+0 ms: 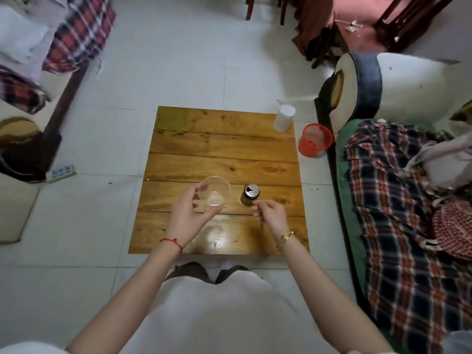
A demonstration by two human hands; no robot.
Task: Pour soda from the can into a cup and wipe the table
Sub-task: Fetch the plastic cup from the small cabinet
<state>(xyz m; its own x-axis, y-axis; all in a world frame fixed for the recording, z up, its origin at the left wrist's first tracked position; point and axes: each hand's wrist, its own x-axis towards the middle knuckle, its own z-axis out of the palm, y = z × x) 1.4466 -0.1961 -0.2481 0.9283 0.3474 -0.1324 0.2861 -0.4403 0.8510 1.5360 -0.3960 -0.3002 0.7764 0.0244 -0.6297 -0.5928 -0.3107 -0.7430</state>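
A clear plastic cup (214, 190) is held over the near part of the small wooden table (224, 159), tilted with its mouth toward me; nothing shows inside it. My left hand (187, 215) wraps around its near side. A dark soda can (250, 194) stands upright on the table just right of the cup, its top opened. My right hand (269, 213) hovers just in front of the can, fingers loosely curled and apart, not touching it. A white tissue canister (283, 117) stands at the table's far right corner.
A red mesh wastebasket (315, 140) sits on the tiled floor right of the table. A sofa with a plaid blanket (398, 200) runs along the right. A power strip (61, 172) lies on the floor to the left. A greenish patch (171, 126) marks the table's far left.
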